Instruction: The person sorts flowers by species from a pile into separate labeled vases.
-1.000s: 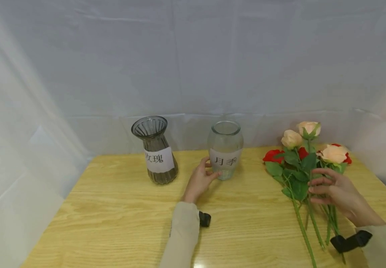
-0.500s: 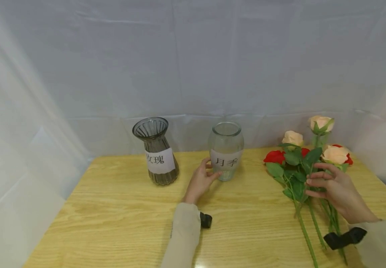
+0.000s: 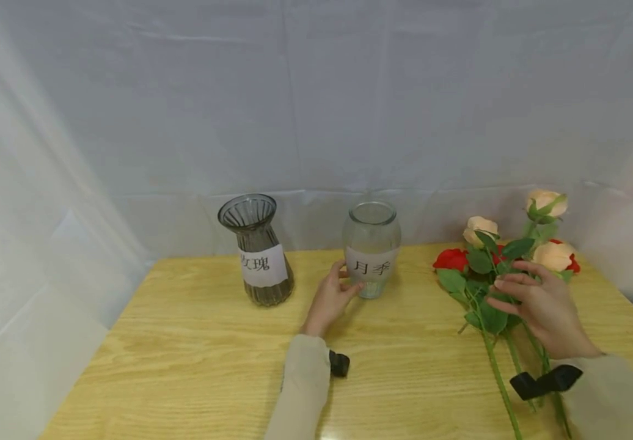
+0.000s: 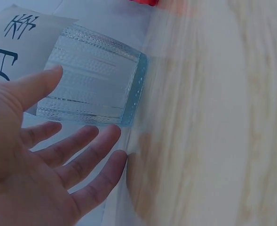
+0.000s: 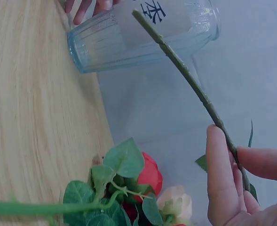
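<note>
My left hand (image 3: 327, 301) is at the left side of a clear glass vase (image 3: 373, 237) with a paper label. In the left wrist view, its fingers are relaxed and spread beside the glass base (image 4: 93, 77), the thumb (image 4: 39, 84) lying over the label edge. My right hand (image 3: 542, 305) pinches the stem (image 5: 187, 75) of a peach rose between thumb and fingers. The bloom of that peach rose (image 3: 547, 205) is raised beyond the hand, above the other flowers. In the right wrist view, the bare stem end points towards the vase.
A grey ribbed vase (image 3: 256, 247) with a flared rim and a paper label stands to the left. Red roses (image 3: 451, 260) and other peach roses (image 3: 480, 231) lie at the right of the wooden table (image 3: 195, 366), stems towards the front. White cloth (image 3: 322, 122) hangs behind.
The held peach rose has been lifted from the pile, its bloom moving up and right, its stem end swinging left. My right hand has shifted slightly left. The left hand stays at the vase.
</note>
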`<state>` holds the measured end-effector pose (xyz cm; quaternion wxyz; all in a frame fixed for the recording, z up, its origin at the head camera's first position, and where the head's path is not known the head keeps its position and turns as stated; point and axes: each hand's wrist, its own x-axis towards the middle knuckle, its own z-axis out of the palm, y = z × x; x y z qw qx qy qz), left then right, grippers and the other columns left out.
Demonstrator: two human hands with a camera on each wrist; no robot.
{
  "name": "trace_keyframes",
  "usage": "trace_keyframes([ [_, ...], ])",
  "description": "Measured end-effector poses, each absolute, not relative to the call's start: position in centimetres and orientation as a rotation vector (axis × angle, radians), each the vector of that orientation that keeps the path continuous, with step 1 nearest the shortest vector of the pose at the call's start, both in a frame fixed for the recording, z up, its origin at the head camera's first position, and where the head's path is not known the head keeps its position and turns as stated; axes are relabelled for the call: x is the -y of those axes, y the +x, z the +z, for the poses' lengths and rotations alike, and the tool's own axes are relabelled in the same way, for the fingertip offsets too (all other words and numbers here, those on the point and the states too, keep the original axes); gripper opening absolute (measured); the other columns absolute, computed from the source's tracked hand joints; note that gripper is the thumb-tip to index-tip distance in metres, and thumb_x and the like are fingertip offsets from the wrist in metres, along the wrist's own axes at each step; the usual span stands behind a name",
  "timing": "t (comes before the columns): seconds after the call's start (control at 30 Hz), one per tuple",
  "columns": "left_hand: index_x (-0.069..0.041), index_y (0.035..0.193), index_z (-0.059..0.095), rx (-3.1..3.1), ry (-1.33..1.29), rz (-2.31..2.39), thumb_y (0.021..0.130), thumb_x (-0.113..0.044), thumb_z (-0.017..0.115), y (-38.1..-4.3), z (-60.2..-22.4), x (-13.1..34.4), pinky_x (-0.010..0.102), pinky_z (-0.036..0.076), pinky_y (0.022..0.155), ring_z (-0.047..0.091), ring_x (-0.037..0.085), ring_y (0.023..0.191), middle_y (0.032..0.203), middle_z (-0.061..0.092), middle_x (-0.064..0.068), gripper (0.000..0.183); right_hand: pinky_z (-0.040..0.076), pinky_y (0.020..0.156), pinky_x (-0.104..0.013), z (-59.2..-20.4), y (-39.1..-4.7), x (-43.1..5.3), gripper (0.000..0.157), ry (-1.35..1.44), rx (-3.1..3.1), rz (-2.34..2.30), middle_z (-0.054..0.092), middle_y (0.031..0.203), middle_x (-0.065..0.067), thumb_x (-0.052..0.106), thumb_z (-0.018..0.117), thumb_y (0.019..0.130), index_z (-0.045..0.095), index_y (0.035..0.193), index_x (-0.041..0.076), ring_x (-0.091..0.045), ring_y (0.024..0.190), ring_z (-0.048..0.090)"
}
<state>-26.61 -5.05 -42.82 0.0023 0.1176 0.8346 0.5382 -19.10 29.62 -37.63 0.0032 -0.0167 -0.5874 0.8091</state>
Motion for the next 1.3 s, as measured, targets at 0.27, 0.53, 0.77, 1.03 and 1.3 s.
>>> trace_keyframes([
  [0.27, 0.000, 0.155, 0.034, -2.640, 0.360, 1.614, 0.100, -0.021, 0.068, -26.5, -42.7, 4.7, 0.042, 0.055, 0.081, 0.063, 0.029, 0.106, 0.140, 0.054, 0.023, 0.068, 0.060, 0.080, -0.039, -37.4, -19.6, -28.4, 0.043, 0.003, 1.717, 2.565, 0.061, 0.093, -0.004, -0.008, 0.059, 0.098, 0.033, 0.126, 0.012, -0.017, 0.090, 0.065],
  [0.53, 0.000, 0.155, 0.034, -2.656, 0.354, 1.603, 0.100, -0.022, 0.068, -26.5, -42.9, 4.6, 0.042, 0.054, 0.083, 0.063, 0.025, 0.101, 0.140, 0.054, 0.023, 0.069, 0.060, 0.080, -0.039, -36.7, -19.9, -27.4, 0.034, 0.137, 1.575, 2.592, 0.060, 0.093, -0.004, -0.009, 0.055, 0.100, 0.035, 0.123, 0.005, -0.019, 0.089, 0.066],
  [0.77, 0.002, 0.155, 0.033, -2.661, 0.371, 1.603, 0.100, -0.021, 0.068, -26.5, -42.9, 4.7, 0.042, 0.054, 0.082, 0.064, 0.027, 0.100, 0.140, 0.055, 0.024, 0.069, 0.060, 0.082, -0.041, -35.2, -20.8, -25.8, 0.019, 0.192, 1.485, 2.612, 0.056, 0.090, -0.004, -0.008, 0.055, 0.100, 0.046, 0.110, 0.004, -0.020, 0.088, 0.067],
  [1.03, 0.002, 0.154, 0.033, -2.662, 0.374, 1.601, 0.100, -0.022, 0.068, -26.5, -42.8, 4.7, 0.044, 0.055, 0.084, 0.065, 0.030, 0.105, 0.140, 0.054, 0.023, 0.069, 0.061, 0.079, -0.040, -34.3, -21.6, -24.7, 0.017, 0.100, 1.308, 2.713, 0.057, 0.100, -0.004, -0.009, 0.057, 0.099, 0.054, 0.105, 0.006, -0.020, 0.085, 0.067],
  [1.3, 0.002, 0.154, 0.033, -2.650, 0.379, 1.613, 0.100, -0.021, 0.068, -26.5, -42.9, 4.7, 0.045, 0.055, 0.085, 0.064, 0.032, 0.108, 0.139, 0.055, 0.024, 0.068, 0.061, 0.075, -0.043, -33.3, -22.0, -23.3, 0.018, 0.016, 1.067, 2.777, 0.057, 0.100, -0.006, -0.012, 0.059, 0.096, 0.054, 0.092, 0.004, -0.023, 0.080, 0.066],
])
